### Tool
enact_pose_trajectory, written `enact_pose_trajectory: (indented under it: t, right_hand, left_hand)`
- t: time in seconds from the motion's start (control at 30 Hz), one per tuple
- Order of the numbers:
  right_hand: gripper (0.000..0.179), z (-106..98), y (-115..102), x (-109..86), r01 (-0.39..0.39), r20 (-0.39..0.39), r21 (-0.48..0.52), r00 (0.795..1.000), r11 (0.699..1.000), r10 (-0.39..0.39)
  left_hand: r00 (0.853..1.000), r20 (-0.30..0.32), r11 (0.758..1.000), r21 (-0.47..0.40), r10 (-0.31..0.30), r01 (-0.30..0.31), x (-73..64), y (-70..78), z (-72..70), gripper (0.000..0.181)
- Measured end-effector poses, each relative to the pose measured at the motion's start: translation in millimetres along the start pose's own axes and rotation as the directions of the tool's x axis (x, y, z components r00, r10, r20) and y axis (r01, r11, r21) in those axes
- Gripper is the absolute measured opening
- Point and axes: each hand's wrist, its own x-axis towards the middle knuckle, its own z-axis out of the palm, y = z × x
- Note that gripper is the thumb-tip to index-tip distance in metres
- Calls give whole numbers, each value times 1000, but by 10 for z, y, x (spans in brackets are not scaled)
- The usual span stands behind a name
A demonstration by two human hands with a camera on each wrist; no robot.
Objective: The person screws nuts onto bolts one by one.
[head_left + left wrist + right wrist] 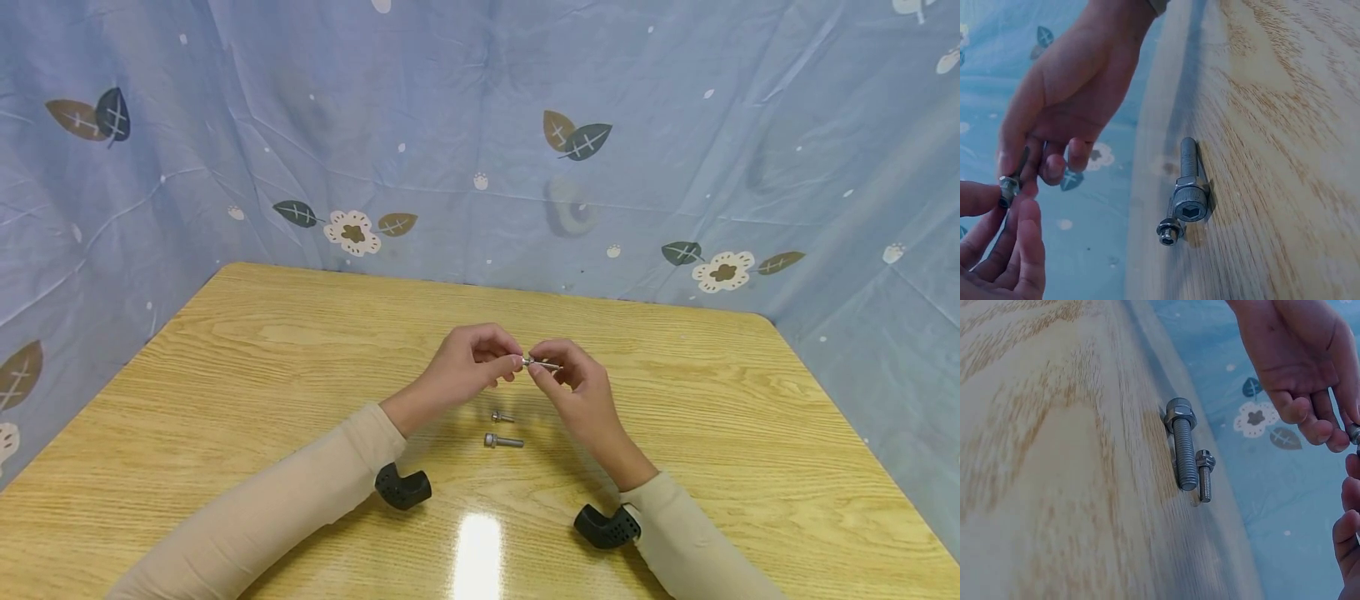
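Observation:
Over the middle of the table, both hands hold one small socket-head bolt (548,365) with a hex nut (1009,182) on it near the head. My left hand (474,364) pinches the head end between thumb and fingers. From the other side, my right hand (583,392) pinches the bolt close to the nut, its shank pointing right. Below the hands lie two more socket-head bolts, a large one (506,441) and a smaller one (503,417), side by side with heads to the left. Each carries a nut up against its head.
The wooden table (300,350) has rounded far corners and is backed by a blue patterned curtain (465,100). Black perforated mounts (403,487) sit at both wrists. A bright reflection shows on the table's near part.

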Motion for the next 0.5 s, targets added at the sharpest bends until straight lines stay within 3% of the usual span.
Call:
enact_pose_trajectory:
  t: [0.17,0.4,0.5]
  right_hand:
    - [19,-1,-7,-1,-15,5,-11,1000,1000,15]
    - [23,0,4,5,74,3,3,997,997,-74]
    - [20,5,-80,5,70,0,-3,998,998,-70]
  left_hand:
    - [1000,-17,1000,-4,21,-21,-4,13,-3,9]
    - [1000,-24,1000,-14,14,-14,-8,29,-7,12]
    - [1000,-19,1000,-17,17,-17,-8,28,-10,11]
